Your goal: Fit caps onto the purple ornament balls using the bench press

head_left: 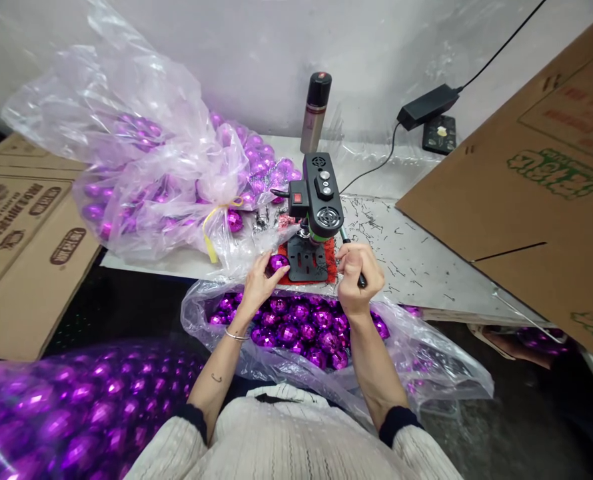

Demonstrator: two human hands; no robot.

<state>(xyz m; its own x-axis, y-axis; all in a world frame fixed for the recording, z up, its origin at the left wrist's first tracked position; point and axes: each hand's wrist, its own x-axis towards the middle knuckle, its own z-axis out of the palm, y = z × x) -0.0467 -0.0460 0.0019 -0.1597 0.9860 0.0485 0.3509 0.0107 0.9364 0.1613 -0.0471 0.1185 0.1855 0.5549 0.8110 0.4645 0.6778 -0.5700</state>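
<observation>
Many purple balls (76,413) fill the lower left, cut off by the frame edge. At lower centre an open bag (451,377) holds more, partly hidden behind the forearms. Mid-frame, the left hand (260,283) holds one ball (278,263) between thumb and fingers, just beside the machine (322,190); the right hand (360,272) wraps a lever (362,281), mostly covering it. Upper left, a tied bag (161,87) shows balls dimly through cloudy plastic. The right-hand carton (496,200) is cut off; a bottle (315,113) stands upper centre.

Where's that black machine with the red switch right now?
In the head camera's view, the black machine stands just right of centre on a red mat, with the black-capped bottle behind it.
</observation>
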